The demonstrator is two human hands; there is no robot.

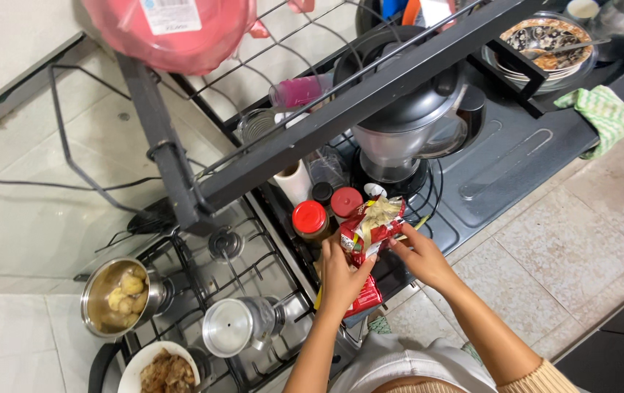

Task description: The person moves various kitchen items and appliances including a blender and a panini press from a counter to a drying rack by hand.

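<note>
A home kitchen: gas stove with pots, dish rack, blender on the counter.

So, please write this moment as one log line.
left hand: holds red packet | right hand: on packet | beside: red-lid jars | stove: pots

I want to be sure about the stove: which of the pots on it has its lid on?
The small metal pot in the middle, covered by a shiny lid. The steel pot of yellowish chunks and the white pan of brown food are open.
</note>
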